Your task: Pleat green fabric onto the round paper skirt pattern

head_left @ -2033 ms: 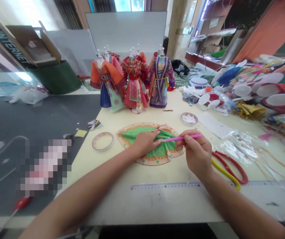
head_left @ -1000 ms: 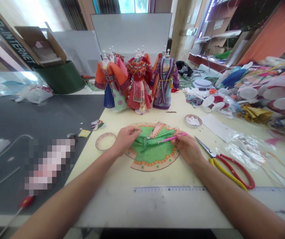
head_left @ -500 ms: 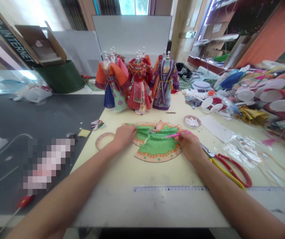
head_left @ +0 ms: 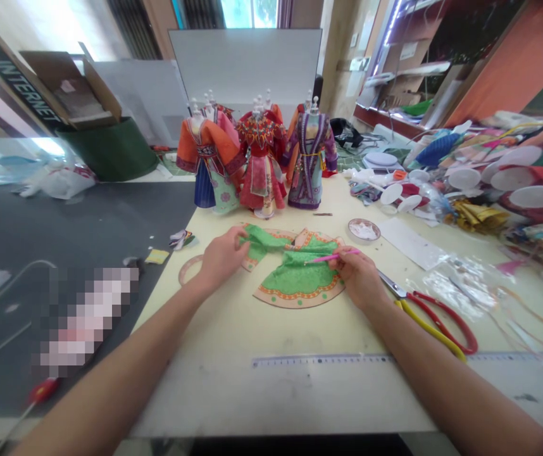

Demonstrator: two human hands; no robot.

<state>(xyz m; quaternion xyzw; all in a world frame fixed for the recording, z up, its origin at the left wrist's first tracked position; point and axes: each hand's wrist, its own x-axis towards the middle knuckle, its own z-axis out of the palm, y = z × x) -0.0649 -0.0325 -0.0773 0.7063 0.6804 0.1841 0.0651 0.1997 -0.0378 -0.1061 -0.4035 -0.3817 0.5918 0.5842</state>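
There went the left hand (head_left: pixel 223 261), pinching the green sleeve (head_left: pixel 264 238) of a doll's robe (head_left: pixel 297 278) at mid-table, the robe lying long-ways left to right, hem fanned toward the viewer; the right hand (head_left: pixel 357 277) pinched a pink stick (head_left: pixel 333 256), hiding the robe's right edge, with the table (head_left: pixel 233 373) running on below to a steel ruler (head_left: pixel 323 361)

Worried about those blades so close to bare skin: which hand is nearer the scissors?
Right. The right hand is close beside the scissors, just to the left of their tips. The left hand is much farther away, beyond the green cloth.
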